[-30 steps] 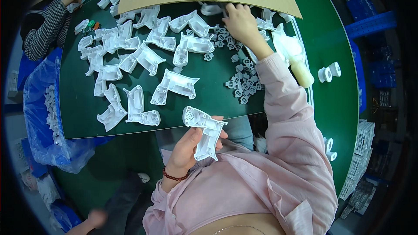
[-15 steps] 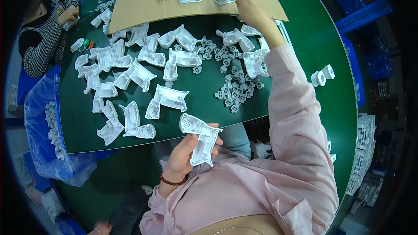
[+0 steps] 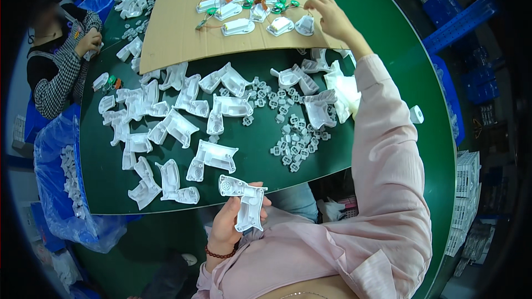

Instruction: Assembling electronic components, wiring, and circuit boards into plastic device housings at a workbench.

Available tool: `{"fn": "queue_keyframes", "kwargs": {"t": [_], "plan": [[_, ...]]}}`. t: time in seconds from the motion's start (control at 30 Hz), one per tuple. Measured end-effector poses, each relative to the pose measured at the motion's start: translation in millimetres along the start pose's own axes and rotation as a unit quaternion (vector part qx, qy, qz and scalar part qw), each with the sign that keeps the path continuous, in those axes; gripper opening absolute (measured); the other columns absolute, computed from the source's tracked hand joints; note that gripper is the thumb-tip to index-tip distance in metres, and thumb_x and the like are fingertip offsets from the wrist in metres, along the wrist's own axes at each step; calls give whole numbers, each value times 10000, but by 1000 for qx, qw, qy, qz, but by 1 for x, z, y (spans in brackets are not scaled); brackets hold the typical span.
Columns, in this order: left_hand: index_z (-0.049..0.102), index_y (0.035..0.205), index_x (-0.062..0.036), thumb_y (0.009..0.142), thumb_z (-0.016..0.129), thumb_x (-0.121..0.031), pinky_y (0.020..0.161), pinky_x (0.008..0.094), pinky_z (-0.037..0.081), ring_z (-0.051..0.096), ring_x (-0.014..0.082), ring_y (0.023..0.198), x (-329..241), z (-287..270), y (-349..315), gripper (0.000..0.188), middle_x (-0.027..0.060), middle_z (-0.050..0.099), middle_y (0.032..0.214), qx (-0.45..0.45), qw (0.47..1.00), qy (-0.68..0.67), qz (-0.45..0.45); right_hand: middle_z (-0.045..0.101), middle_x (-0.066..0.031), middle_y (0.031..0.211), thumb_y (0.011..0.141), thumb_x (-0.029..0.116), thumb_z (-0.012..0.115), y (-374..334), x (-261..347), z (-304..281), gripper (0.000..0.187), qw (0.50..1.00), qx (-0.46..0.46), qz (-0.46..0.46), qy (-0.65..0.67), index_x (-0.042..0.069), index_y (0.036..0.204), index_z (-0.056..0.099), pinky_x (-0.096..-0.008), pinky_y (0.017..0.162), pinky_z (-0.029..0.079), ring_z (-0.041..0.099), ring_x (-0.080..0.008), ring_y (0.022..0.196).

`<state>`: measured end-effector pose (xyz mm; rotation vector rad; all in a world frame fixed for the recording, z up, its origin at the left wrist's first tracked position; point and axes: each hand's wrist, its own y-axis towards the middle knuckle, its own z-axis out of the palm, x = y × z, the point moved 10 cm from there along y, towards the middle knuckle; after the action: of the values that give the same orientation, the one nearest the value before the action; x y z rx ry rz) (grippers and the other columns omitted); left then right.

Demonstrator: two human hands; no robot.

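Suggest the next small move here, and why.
Probably close the right hand on the white cone-shaped piece: it hovers beside that piece on the cardboard, though contact is unclear, while the left hand already holds a white shell, hollow side facing the camera.

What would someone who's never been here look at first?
Probably the many white plastic shells, spread over the left and middle of the green table. Next might be the tan cardboard sheet at the far side, crowded with small white parts and green and orange bits, with the right hand at its right side. Near the front edge, the left hand holds another white shell.
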<state>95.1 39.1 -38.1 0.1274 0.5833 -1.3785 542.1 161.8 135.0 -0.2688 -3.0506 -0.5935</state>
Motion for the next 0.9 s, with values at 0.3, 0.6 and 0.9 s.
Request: {"fn": "queue_keyframes", "kwargs": {"t": [0.3, 0.6, 0.9], "plan": [[335, 1465, 38, 1044, 393, -454, 810, 371, 553, 666, 272, 929, -2, 6, 10, 650, 239, 608, 1178, -2, 1000, 4, -14, 657, -111, 596, 919, 545, 551, -9, -44, 39, 642, 917, 143, 373, 14, -37, 692, 698, -384, 533, 530, 611, -256, 466], [333, 1471, 40, 1028, 444, -481, 791, 328, 550, 658, 232, 938, -3, 9, 0, 692, 207, 609, 1196, 16, 1000, -5, -8, 736, -119, 851, 715, 514, 703, -22, -72, 43, 519, 902, 88, 422, -15, 43, 928, 755, -346, 636, 559, 719, -257, 708], [336, 1468, 48, 1034, 439, -452, 825, 357, 543, 656, 245, 948, -7, 5, -15, 670, 224, 607, 1197, 27, 999, -20, 16, 685, -166, 797, 677, 350, 839, -39, -70, 49, 464, 823, 162, 528, 133, -35, 903, 713, -286, 454, 526, 671, -219, 555]]}}
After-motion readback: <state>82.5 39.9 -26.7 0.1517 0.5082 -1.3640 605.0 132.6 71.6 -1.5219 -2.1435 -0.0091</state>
